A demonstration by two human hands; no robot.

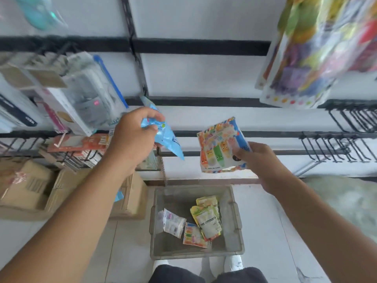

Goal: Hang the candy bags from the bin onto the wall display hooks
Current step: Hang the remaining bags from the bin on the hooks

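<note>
Head view of a white wall display (204, 78) crossed by black horizontal rails (193, 46) and one black vertical upright (132, 37). The left hand (132, 139) is raised before the wall, its fingers curled and pinching the crumpled upper part of a light blue plastic candy bag (167, 137), whose lower end hangs free toward the right. The right hand (257, 158) holds a white candy bag printed with orange, green and pink figures (220, 146) by its lower right corner, thumb pressed on the front and the remaining fingers hidden behind it; the bag stands roughly upright, apart from the blue one. Bare black wire hooks (334, 148) project from the rails at right. Boxed and carded goods (81, 94) hang at left, and a large multicoloured packet (318, 54), blurred, hangs at upper right. On the pale tiled floor (265, 231), directly below the hands, rests a grey rectangular plastic bin (234, 217) containing several more candy bags (206, 217), yellow-green, clear and multicoloured, lying flat and partly overlapping. Brown cardboard cartons (40, 190) sit on the floor left of the bin. The person's white shoes (232, 262) stand just beside the bin's near rim.
</note>
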